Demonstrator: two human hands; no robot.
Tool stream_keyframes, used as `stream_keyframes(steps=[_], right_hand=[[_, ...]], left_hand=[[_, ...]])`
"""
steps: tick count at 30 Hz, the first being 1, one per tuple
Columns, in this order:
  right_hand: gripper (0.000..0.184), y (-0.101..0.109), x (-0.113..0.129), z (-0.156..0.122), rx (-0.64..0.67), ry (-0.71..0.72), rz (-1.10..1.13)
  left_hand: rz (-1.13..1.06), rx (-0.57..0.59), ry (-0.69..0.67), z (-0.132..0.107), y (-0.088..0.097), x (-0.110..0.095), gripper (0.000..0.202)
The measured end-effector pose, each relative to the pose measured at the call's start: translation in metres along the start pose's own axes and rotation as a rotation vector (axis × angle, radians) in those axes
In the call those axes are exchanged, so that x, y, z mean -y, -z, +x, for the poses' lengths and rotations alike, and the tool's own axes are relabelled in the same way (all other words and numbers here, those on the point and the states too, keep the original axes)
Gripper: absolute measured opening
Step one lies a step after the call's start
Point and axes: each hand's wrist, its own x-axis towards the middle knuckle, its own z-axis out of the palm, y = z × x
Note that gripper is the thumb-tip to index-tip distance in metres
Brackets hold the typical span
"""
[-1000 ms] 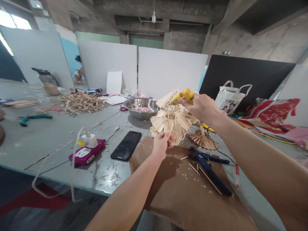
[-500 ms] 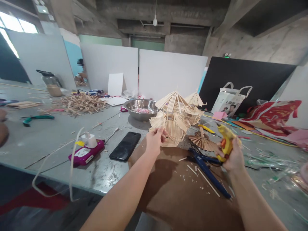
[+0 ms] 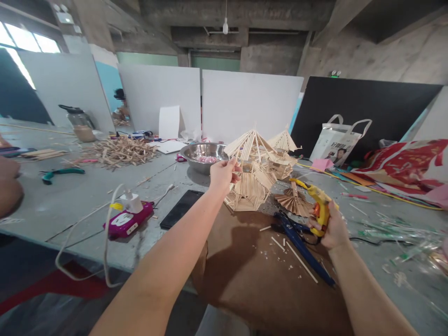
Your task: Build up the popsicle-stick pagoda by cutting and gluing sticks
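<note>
My left hand [image 3: 226, 177] is closed, thumb and fingers pinched at the left side of a pagoda-like model made of thin wooden sticks [image 3: 250, 189]. Its fingers hide the spot they grip. A pointed stick roof [image 3: 252, 143] tops the model, above flared lower eaves. In my right hand [image 3: 334, 228] is a yellow glue gun [image 3: 320, 205], its nozzle pointing left toward the models. A brown pleated fan-shaped piece [image 3: 293, 203] stands between the glue gun and the pagoda model. Below lie blue-handled pliers [image 3: 304, 252] on a brown board [image 3: 252, 275], among loose stick bits.
Behind stands a second stick model [image 3: 283, 144], near a metal bowl [image 3: 201, 156]. On the left are a phone [image 3: 178, 212], a purple power strip [image 3: 129, 224] with cables, green pliers [image 3: 63, 173], and a stick pile [image 3: 121, 151]. Another person's bare skin [image 3: 9, 186] shows at the left edge.
My left hand has moved up along the model's left side. My right hand has brought the glue gun slightly left, and its nozzle now points more to the left. The view has shifted a little.
</note>
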Motion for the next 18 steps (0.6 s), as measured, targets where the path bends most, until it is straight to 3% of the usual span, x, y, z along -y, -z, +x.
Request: stream_keyframes(steps=[18], right_hand=[[0.035,-0.004,0.002,-0.002,0.017,-0.010,-0.022]], left_hand=[[0.043,0.025,0.055,0.012,-0.011,-0.007,0.026]])
